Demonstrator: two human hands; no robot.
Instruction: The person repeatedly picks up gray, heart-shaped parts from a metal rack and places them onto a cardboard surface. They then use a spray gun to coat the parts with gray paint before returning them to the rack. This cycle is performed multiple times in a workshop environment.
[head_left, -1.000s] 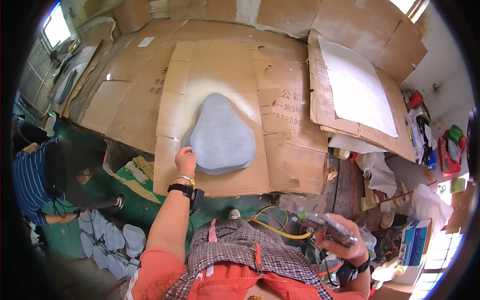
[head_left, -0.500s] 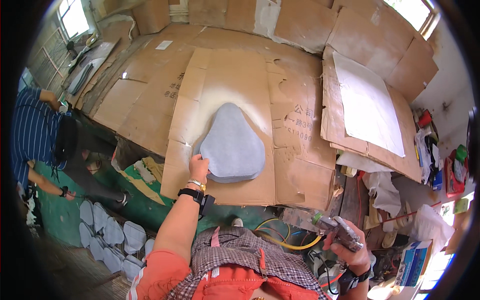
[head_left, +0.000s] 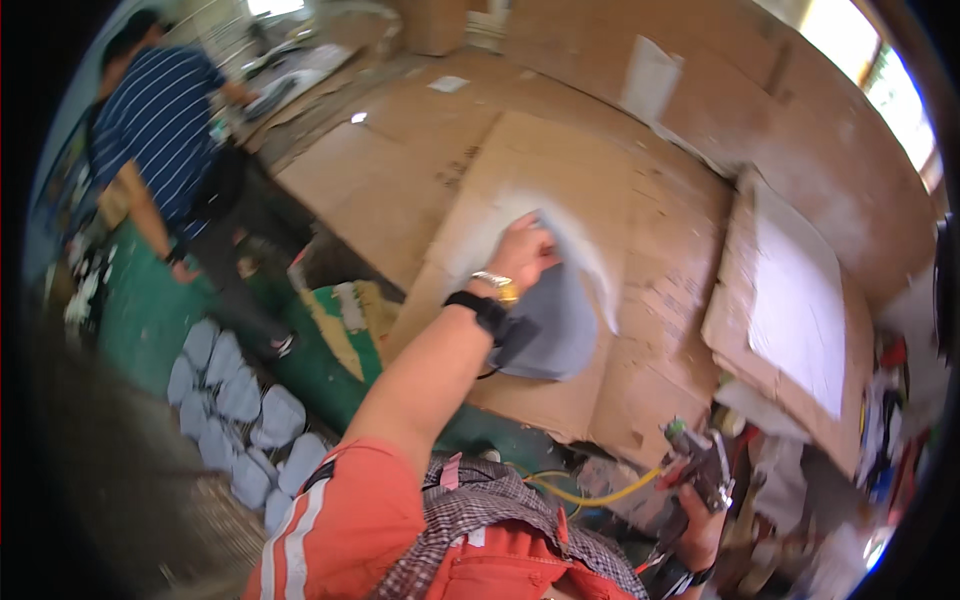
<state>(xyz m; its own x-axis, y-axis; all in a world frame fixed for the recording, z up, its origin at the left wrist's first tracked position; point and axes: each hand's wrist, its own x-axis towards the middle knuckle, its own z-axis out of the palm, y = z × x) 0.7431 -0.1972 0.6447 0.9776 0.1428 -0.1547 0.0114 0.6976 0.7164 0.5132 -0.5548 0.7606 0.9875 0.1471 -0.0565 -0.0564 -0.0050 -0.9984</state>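
Observation:
My left hand (head_left: 522, 252) grips the upper edge of a grey rounded pad (head_left: 560, 315) and holds it lifted off the cardboard sheet (head_left: 540, 160). A pale spray outline stays on the cardboard where the pad lay. My right hand (head_left: 703, 505) is low at the lower right, closed around a spray gun (head_left: 700, 462) with a yellow hose (head_left: 590, 492) leading from it. A black band and a gold bracelet sit on my left wrist.
A person in a striped blue shirt (head_left: 160, 110) bends at the upper left. Several grey pads (head_left: 235, 400) lie in rows on the floor at the lower left. A white board on cardboard (head_left: 795, 290) lies to the right. Clutter fills the right edge.
My left hand went from resting at the pad's near edge to grasping it and lifting it off the cardboard. The view swung left, bringing the other person closer in.

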